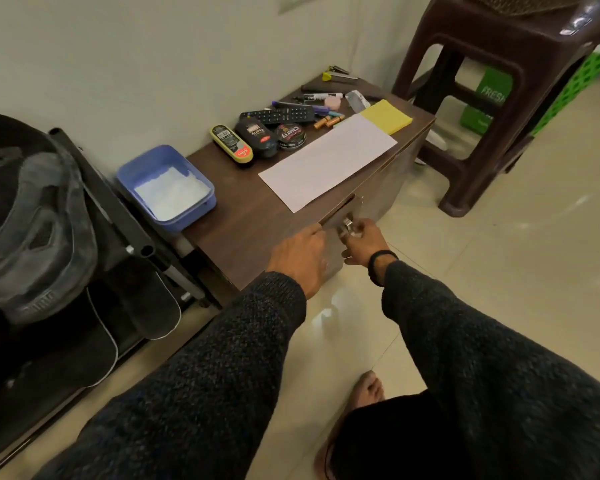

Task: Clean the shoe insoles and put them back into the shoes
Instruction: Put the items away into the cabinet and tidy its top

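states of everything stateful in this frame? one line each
cabinet door: slightly ajar
blue tray: holds white powder
round polish tin: lid on
white paper sheet: flat on the cabinet top
left hand: on the door's top edge
right hand: grips the metal handle

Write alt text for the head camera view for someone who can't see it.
Both hands reach a low wooden cabinet: the left hand rests on its top edge, the right hand holds the metal door handle. On top lie a white paper sheet and a blue tray.
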`<state>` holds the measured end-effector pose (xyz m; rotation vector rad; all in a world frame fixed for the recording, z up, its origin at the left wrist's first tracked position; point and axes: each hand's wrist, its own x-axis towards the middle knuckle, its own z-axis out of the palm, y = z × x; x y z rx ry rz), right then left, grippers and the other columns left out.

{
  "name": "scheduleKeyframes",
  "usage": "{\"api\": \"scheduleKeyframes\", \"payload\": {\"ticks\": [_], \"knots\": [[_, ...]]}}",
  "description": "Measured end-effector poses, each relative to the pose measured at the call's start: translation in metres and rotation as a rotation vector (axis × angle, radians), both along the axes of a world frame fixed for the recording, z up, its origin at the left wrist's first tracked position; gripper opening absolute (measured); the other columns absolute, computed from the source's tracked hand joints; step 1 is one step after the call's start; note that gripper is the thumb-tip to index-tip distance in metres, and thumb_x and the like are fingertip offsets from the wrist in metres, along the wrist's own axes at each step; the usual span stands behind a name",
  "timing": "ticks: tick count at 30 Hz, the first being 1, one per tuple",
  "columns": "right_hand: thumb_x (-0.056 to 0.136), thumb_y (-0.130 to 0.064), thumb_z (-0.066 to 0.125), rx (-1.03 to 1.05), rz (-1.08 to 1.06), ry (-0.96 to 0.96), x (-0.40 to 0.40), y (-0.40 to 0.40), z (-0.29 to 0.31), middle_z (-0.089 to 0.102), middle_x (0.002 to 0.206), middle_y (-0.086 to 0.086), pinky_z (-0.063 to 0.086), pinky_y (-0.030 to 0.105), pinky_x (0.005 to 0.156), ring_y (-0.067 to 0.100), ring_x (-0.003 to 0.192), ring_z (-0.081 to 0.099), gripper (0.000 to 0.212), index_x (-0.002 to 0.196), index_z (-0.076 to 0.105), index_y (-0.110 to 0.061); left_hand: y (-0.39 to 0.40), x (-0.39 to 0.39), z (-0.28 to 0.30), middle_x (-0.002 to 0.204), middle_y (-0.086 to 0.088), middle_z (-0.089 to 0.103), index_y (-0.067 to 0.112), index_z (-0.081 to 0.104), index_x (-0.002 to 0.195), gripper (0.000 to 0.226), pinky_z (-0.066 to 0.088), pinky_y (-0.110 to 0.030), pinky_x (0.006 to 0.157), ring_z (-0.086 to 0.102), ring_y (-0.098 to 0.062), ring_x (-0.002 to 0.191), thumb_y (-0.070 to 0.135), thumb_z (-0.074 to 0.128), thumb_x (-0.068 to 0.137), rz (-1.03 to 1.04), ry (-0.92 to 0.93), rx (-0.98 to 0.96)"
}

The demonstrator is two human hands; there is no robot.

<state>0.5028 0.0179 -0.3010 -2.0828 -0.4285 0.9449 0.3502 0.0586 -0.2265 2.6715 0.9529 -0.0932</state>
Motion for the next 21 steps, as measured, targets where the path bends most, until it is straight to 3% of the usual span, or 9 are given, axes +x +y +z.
{"api": "scheduleKeyframes", "payload": {"ticks": [5, 10, 13, 15, 18, 21], "knots": [[0.095, -0.018, 0.064, -0.053, -0.038, 0.010, -0.006, -0.017, 0.004, 0.058, 0.110, 0.013, 0.062, 0.042, 0.076, 0.028, 0.083, 0.066, 0.042, 0.127, 0.037, -0.019, -0.006, 0.006, -0.008, 0.132, -0.002, 0.058, 0.015, 0.056, 0.133, 0.037, 0.053, -0.041, 0.092, 0.062, -0.024, 0.112, 0.022, 0.064, 0.098, 0.055, -0.046, -0.001], [0.094, -0.018, 0.068, -0.137, -0.044, 0.047, -0.006, -0.044, 0.011, 0.050, 0.115, 0.007, 0.062, 0.037, 0.064, 0.033, 0.091, 0.070, 0.049, 0.129, 0.035, -0.015, -0.014, 0.009, -0.019, 0.111, -0.004, 0.068, 0.017, 0.067, 0.124, 0.026, 0.053, -0.032, 0.082, 0.065, -0.021, 0.099, 0.019, 0.065, 0.098, 0.118, -0.104, 0.006], [0.093, -0.017, 0.070, -0.181, -0.047, 0.126, -0.002, -0.066, 0.021, 0.055, 0.121, 0.009, 0.059, 0.032, 0.052, 0.031, 0.092, 0.071, 0.049, 0.133, 0.042, -0.012, -0.024, 0.010, -0.018, 0.113, -0.006, 0.070, 0.018, 0.070, 0.120, 0.023, 0.055, -0.036, 0.089, 0.065, -0.022, 0.104, 0.022, 0.065, 0.098, 0.166, -0.152, -0.059], [0.092, -0.017, 0.070, -0.206, -0.105, 0.104, -0.002, -0.084, 0.024, 0.062, 0.118, 0.013, 0.062, 0.037, 0.061, 0.030, 0.089, 0.071, 0.045, 0.131, 0.048, -0.009, -0.031, 0.009, -0.017, 0.111, -0.007, 0.071, 0.019, 0.072, 0.118, 0.022, 0.055, -0.038, 0.091, 0.065, -0.023, 0.106, 0.022, 0.067, 0.096, 0.164, -0.146, -0.054], [0.088, -0.020, 0.073, -0.184, -0.179, -0.232, -0.001, -0.108, 0.031, 0.059, 0.126, 0.016, 0.060, 0.040, 0.082, 0.033, 0.097, 0.067, 0.053, 0.132, 0.045, -0.014, -0.039, 0.008, -0.014, 0.108, -0.008, 0.071, 0.020, 0.072, 0.115, 0.021, 0.056, -0.041, 0.088, 0.066, -0.027, 0.103, 0.022, 0.070, 0.094, 0.158, -0.074, -0.027], [0.090, -0.014, 0.068, -0.249, 0.215, -0.549, -0.007, -0.125, 0.045, 0.043, 0.149, 0.013, 0.044, 0.039, 0.104, 0.035, 0.128, 0.052, 0.065, 0.149, 0.042, -0.018, -0.044, 0.002, -0.007, 0.110, -0.008, 0.070, 0.021, 0.073, 0.113, 0.020, 0.056, -0.042, 0.089, 0.065, -0.029, 0.105, 0.021, 0.071, 0.093, 0.166, -0.044, -0.058]]}}
